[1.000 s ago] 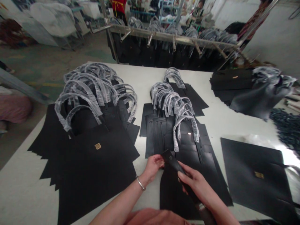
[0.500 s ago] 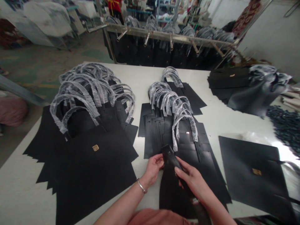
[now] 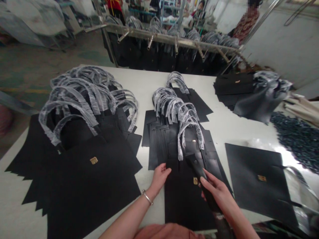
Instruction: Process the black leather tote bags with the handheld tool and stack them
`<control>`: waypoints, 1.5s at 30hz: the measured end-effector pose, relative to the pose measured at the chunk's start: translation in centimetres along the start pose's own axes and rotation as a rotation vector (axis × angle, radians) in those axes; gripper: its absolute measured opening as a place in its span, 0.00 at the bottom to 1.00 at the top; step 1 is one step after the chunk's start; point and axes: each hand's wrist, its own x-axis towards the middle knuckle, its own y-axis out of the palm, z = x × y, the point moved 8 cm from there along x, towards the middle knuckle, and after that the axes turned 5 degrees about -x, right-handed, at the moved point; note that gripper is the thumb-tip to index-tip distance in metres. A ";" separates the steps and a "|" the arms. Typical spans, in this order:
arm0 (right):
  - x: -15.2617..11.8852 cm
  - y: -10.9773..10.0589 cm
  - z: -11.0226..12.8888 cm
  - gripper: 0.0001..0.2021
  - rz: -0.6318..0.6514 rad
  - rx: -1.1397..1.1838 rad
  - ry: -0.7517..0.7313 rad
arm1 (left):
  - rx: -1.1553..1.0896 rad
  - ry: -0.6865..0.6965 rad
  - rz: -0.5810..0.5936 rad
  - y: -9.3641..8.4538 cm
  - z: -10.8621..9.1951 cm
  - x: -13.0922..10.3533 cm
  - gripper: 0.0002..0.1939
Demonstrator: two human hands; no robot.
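Right hand (image 3: pixel 218 191): placed at lower right of centre; a long black object (image 3: pixel 197 168), its exact kind not readable, is gripped between thumb and fingers, tip directed to upper left, above the front handbag.

Left hand (image 3: pixel 159 179): placed at lower centre, at the left edge of the same handbag; fingers curled, thumb held near the forefinger; whether the edge is pinched cannot be told. A silver bracelet (image 3: pixel 148 197) is worn at the wrist.

Front handbag (image 3: pixel 181 207): black, laid flat at lower centre on a white counter (image 3: pixel 144 81); a gold clasp (image 3: pixel 195 181) is seen just beside the black object.

Middle stack (image 3: pixel 159 139): black handbags, overlapped behind the front one; handles wrapped in clear plastic.

Left stack (image 3: pixel 84 196): black handbags, fanned across the lower left, handles likewise wrapped.

Single handbag (image 3: pixel 249 166): black, gold-clasped, laid at right.

Bag pile (image 3: pixel 231 88): black, at upper right.

Loose dark pieces (image 3: pixel 296 139): heaped at far right.

Metal rack (image 3: pixel 161 37): stood at top centre, hung with black bags.
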 end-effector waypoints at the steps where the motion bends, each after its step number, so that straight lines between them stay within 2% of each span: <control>1: -0.1 -0.9 -0.8 0.39 -0.014 0.007 0.022 | 0.064 0.020 0.001 0.2 0.0 0.2 0.14; 4: -0.4 -2.0 -3.2 0.40 -0.001 0.022 0.070 | 0.250 0.064 -0.022 0.9 0.2 0.5 0.11; 8: -0.4 0.3 -4.4 0.38 0.099 0.012 0.088 | 0.433 0.101 -0.059 1.5 0.4 0.5 0.10; 11: 0.3 1.5 -3.7 0.38 0.069 0.047 0.050 | 0.510 0.124 -0.061 1.7 0.5 0.5 0.09; 13: 0.7 0.5 -2.9 0.38 -0.033 0.104 -0.013 | 0.538 0.133 -0.057 1.6 0.5 0.6 0.09; 16: 0.6 -2.5 -3.0 0.37 -0.154 0.168 -0.023 | 0.568 0.125 -0.057 1.4 0.5 0.9 0.10; 19: 0.5 -5.5 -4.7 0.33 -0.194 0.162 0.055 | 0.589 0.104 -0.046 1.1 0.6 1.3 0.11; 22: 1.2 -7.2 -6.1 0.27 -0.206 0.193 0.103 | 0.610 0.102 -0.028 1.1 0.6 1.5 0.10; 26: 2.9 -8.4 -5.6 0.18 -0.238 0.291 0.051 | 0.646 0.118 -0.047 1.1 0.5 1.4 0.10; 29: 3.1 -10.8 -5.0 0.17 -0.328 0.328 0.005 | 0.652 0.129 -0.051 1.2 0.5 1.1 0.10; 31: 2.8 -12.1 -5.1 0.17 -0.328 0.328 0.019 | 0.653 0.134 -0.059 1.2 0.5 0.9 0.10; 36: 3.5 -12.9 -5.6 0.15 -0.228 0.290 0.086 | 0.642 0.134 -0.065 1.2 0.7 0.9 0.10; 40: 4.5 -13.3 -4.3 0.16 -0.317 0.288 0.022 | 0.620 0.121 -0.066 1.1 0.7 1.0 0.10; 42: 3.8 -13.5 -3.8 0.18 -0.333 0.286 -0.002 | 0.594 0.117 -0.067 1.1 0.7 1.0 0.10; 45: 1.4 -12.9 -4.3 0.24 -0.251 0.235 0.040 | 0.527 0.106 -0.059 0.9 0.6 1.1 0.11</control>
